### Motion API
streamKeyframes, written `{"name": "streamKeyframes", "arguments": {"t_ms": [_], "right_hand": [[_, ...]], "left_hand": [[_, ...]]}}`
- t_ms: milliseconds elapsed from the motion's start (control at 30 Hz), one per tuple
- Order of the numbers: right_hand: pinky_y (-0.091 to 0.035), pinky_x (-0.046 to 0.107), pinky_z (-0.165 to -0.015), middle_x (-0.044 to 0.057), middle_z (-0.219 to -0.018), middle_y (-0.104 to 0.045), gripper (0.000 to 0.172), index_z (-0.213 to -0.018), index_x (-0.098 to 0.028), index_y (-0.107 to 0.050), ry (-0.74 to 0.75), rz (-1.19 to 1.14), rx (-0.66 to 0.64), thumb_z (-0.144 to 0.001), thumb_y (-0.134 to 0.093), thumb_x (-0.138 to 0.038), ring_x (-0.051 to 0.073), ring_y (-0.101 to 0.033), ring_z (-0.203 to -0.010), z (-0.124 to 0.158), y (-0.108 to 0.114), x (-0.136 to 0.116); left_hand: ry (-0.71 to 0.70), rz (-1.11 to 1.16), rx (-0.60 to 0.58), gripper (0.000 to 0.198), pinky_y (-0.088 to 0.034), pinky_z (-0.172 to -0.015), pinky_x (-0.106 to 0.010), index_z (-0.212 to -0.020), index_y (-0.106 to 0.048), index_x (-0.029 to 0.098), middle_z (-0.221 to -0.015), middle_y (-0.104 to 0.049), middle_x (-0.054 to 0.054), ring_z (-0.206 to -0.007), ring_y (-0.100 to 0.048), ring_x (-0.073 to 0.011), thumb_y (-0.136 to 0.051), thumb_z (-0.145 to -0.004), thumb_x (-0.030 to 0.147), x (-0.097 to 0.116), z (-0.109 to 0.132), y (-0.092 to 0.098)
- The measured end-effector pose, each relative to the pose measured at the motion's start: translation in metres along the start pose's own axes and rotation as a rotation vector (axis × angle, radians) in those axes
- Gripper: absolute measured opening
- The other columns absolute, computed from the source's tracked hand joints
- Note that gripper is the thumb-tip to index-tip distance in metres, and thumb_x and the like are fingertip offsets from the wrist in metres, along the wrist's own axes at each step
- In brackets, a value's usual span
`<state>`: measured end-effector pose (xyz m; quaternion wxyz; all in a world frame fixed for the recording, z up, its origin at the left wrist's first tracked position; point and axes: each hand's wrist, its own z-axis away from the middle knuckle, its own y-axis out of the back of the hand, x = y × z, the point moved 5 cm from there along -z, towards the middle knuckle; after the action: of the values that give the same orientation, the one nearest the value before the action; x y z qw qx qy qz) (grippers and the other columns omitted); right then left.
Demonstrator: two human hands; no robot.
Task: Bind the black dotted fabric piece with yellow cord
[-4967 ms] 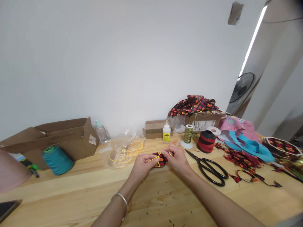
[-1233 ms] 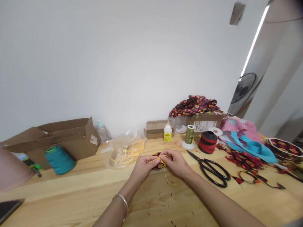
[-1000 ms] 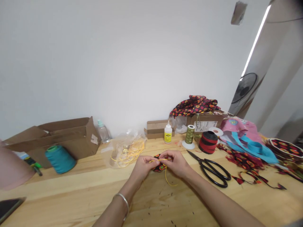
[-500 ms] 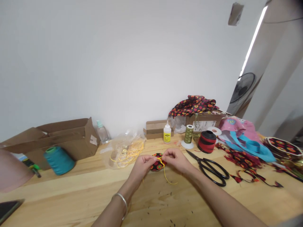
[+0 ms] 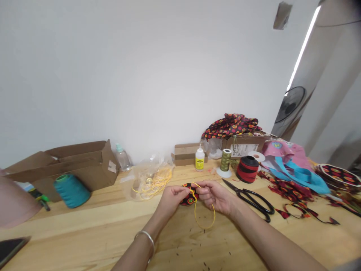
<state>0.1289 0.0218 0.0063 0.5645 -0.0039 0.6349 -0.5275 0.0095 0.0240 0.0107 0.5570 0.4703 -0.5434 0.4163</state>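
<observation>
Between my hands, above the wooden table, is a small dark fabric piece (image 5: pixel 189 200) with a red, orange and green print. My left hand (image 5: pixel 173 198) pinches its left side between thumb and fingers. A thin yellow cord (image 5: pixel 205 228) crosses the front of the piece and hangs below it in a loop. My right hand (image 5: pixel 213 194) is closed at the right side, its fingers curled on the cord, with part of the cord passing behind them. Whether the right fingers also grip the fabric is hidden.
Large black scissors (image 5: pixel 251 197) lie right of my right hand. Behind stand a glue bottle (image 5: pixel 199 160), a green thread spool (image 5: pixel 225 161) and a red-black ribbon roll (image 5: pixel 247 169). Bagged yellow cord (image 5: pixel 158 181), a teal thread cone (image 5: pixel 71 191) and a cardboard box (image 5: pixel 81 169) are left.
My right hand has turned, its palm side now showing more, and the fingers have curled. The cord's hanging end has become a wide loop rising to the right hand.
</observation>
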Motion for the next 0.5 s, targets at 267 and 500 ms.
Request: {"name": "streamKeyframes", "arguments": {"t_ms": [267,500], "right_hand": [[-0.014,0.013,-0.03,-0.007,-0.037,-0.047,0.032,-0.1,-0.014,-0.047,0.268,0.573,0.21,-0.069,-0.041,-0.017,0.002,-0.025,-0.026,-0.0056,-0.0044,0.0041],[-0.024,0.014,-0.032,-0.01,-0.033,-0.04,0.029,-0.097,-0.017,-0.051,0.393,1.063,0.384,-0.069,-0.042,-0.018,0.005,-0.033,-0.028,-0.0061,-0.0075,0.0024]], "left_hand": [[-0.02,-0.006,-0.033,0.023,-0.038,-0.049,-0.022,-0.063,-0.067,0.01,-0.055,-0.063,-0.004,-0.049,-0.05,-0.011,-0.059,-0.06,0.032,0.0027,0.0016,-0.0033],[-0.031,-0.011,-0.05,0.018,-0.036,-0.047,-0.02,-0.053,-0.064,0.011,-0.048,-0.058,-0.001,-0.047,-0.047,-0.0092,-0.057,-0.06,0.025,0.0028,0.0013,-0.0039]]}}
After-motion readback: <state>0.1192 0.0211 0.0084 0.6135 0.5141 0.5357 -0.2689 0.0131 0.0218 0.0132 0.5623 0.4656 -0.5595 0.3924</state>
